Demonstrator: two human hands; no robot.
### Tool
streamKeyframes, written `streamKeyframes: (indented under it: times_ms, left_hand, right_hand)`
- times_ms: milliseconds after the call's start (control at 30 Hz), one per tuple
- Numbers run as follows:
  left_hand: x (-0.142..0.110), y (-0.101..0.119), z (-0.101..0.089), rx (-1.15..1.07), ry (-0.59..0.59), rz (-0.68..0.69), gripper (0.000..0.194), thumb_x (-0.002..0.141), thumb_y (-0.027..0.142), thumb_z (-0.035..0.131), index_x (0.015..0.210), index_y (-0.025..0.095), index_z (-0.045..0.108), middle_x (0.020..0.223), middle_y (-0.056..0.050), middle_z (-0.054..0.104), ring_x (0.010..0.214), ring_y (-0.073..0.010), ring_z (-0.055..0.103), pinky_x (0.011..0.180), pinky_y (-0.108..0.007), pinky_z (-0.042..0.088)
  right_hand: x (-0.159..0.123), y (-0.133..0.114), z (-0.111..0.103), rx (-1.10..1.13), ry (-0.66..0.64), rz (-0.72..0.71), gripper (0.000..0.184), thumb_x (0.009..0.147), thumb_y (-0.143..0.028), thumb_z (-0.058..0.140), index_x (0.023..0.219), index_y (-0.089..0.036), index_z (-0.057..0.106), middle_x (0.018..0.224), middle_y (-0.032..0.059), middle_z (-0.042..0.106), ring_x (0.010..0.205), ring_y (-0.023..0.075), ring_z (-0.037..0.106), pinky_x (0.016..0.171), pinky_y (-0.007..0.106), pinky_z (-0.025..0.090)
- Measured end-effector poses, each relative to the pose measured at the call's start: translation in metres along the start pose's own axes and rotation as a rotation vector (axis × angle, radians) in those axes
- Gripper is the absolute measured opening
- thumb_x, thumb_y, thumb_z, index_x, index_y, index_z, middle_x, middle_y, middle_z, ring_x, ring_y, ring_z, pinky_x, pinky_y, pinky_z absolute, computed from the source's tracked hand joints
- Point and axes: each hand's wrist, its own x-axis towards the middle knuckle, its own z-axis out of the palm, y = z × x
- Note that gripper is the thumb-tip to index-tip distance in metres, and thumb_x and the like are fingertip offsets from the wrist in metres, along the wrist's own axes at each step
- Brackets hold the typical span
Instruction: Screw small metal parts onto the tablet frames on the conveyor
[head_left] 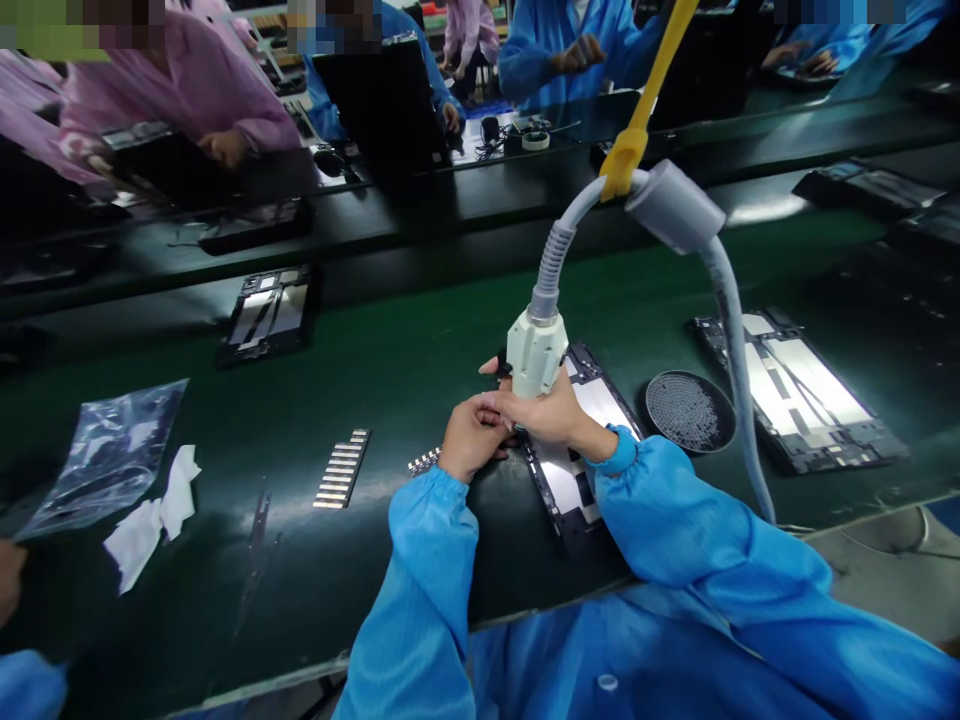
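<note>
My right hand point(553, 410) is wrapped round a cream electric screwdriver point(537, 345), whose grey cable hangs from a yellow strap. Its lower end is hidden by my hands. Beside it, my left hand point(474, 436) has its fingers drawn together, touching the right hand; whatever they pinch is too small to make out. Under the right hand lies an opened tablet point(555, 480) with silver battery panels. A dark strip with small pale pieces point(424, 461) sits at my left wrist. To the right stands a round dish point(691, 411) full of tiny metal screws.
Another opened tablet point(810, 390) lies at right, a third point(268, 312) at far left. A striped strip point(342, 469), tweezers point(259, 520), white paper scraps point(154, 515) and a clear plastic bag point(112, 450) lie left. Co-workers sit opposite; another person's hand point(9, 580) shows at the left edge.
</note>
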Motion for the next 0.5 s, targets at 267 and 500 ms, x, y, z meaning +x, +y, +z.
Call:
streamKeyframes:
  times_ms: [267, 500]
  left_hand:
    - [-0.031, 0.000, -0.034, 0.083, 0.034, 0.103, 0.020, 0.069, 0.018, 0.064, 0.087, 0.012, 0.068, 0.071, -0.005, 0.068, 0.063, -0.0165, 0.066, 0.063, -0.028, 0.054]
    - [-0.083, -0.037, -0.113, 0.549, 0.525, 0.085, 0.037, 0.067, 0.039, 0.068, 0.095, 0.015, 0.071, 0.084, -0.007, 0.069, 0.067, -0.0183, 0.060, 0.069, -0.034, 0.050]
  right_hand:
    - [-0.010, 0.007, 0.001, -0.188, -0.068, -0.089, 0.021, 0.070, -0.031, 0.068, 0.081, -0.014, 0.062, 0.061, 0.0009, 0.059, 0.055, 0.0133, 0.057, 0.055, 0.027, 0.050]
    - [-0.010, -0.001, 0.003, -0.135, -0.034, -0.070, 0.024, 0.072, -0.031, 0.069, 0.088, -0.014, 0.062, 0.054, -0.0023, 0.054, 0.046, 0.0098, 0.050, 0.049, 0.024, 0.044]
